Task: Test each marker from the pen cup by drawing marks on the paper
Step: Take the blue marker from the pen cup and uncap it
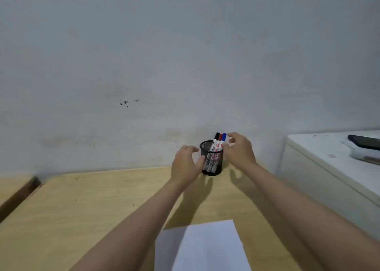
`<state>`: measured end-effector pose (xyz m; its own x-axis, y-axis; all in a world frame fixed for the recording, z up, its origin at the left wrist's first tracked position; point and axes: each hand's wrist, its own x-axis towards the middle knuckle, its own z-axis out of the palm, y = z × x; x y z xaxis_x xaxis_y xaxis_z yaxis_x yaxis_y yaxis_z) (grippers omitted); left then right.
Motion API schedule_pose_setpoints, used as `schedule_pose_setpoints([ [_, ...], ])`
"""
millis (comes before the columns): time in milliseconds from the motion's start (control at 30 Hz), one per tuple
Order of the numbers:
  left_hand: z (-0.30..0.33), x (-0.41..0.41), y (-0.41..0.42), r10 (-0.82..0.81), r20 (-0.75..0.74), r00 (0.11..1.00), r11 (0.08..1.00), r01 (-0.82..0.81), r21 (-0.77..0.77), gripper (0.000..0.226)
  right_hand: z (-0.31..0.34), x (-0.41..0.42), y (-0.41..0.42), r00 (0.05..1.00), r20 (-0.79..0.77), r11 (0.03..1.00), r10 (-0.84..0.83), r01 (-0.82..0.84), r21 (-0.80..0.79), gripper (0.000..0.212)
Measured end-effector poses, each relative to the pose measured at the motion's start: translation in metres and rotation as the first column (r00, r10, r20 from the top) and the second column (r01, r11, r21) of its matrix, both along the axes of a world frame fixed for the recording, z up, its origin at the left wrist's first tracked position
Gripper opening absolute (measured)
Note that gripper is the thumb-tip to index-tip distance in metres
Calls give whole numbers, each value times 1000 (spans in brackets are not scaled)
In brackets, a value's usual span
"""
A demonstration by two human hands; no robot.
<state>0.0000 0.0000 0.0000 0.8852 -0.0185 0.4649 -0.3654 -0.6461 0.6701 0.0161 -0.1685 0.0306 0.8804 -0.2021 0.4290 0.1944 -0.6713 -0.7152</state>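
A black mesh pen cup stands at the back of the wooden desk, near the wall. Three markers stand in it with black, red and blue caps. My left hand is open at the cup's left side, thumb touching the mesh. My right hand is open just right of the markers, fingers curled close to the blue cap, holding nothing. A white sheet of paper lies at the near edge of the desk.
The light wooden desk meets a grey wall behind. A white cabinet stands to the right, higher than the desk, with a dark flat object on top. A gap separates the desk from another surface at left.
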Motion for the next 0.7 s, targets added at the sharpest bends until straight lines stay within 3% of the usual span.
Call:
schedule_pose_setpoints([
  [200, -18, 45, -10, 5, 28, 1000, 1000, -4, -26, 29, -18, 50, -5, 997, -11, 996, -73, 73, -44, 47],
  [367, -27, 60, -17, 31, 65, 997, 998, -28, -51, 22, -26, 66, -9, 996, 70, 998, -63, 65, -28, 31],
  [500, -22, 62, -20, 70, 54, 996, 995, -65, -77, 19, -21, 65, -9, 987, 147, 994, -60, 45, 101, 11],
  [700, -8, 48, -23, 12, 25, 1000, 991, -9, -134, 20, 12, 40, -6, 951, 307, 995, 35, -63, 79, 9],
])
